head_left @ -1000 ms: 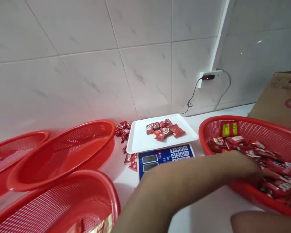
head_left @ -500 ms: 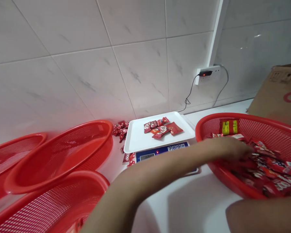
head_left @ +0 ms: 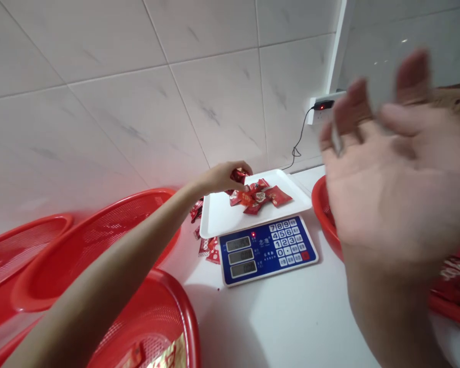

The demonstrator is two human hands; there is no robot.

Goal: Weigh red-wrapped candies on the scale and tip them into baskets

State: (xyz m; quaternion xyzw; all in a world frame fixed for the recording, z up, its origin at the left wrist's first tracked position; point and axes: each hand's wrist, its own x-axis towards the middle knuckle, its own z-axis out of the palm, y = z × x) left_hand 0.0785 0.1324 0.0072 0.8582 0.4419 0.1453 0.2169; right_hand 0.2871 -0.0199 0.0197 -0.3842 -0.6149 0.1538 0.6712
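Red packets (head_left: 259,197) on tray (head_left: 219,214); white tabletop (head_left: 287,317), marbled tile wall (head_left: 222,107) behind

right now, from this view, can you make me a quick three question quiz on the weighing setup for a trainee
1. Multiple choice: where is the left-hand grip?
a) against the wall socket
b) over the white tray
c) inside a red basket

2. True or false: the right-hand grip is closed around a packet.

3. Count: how many display windows are on the front panel of the digital scale?

Key:
1. b; it has red-wrapped packets in it.
2. False; it is open and raised, though blurred by motion.
3. Three, stacked one above another beside the number keys.
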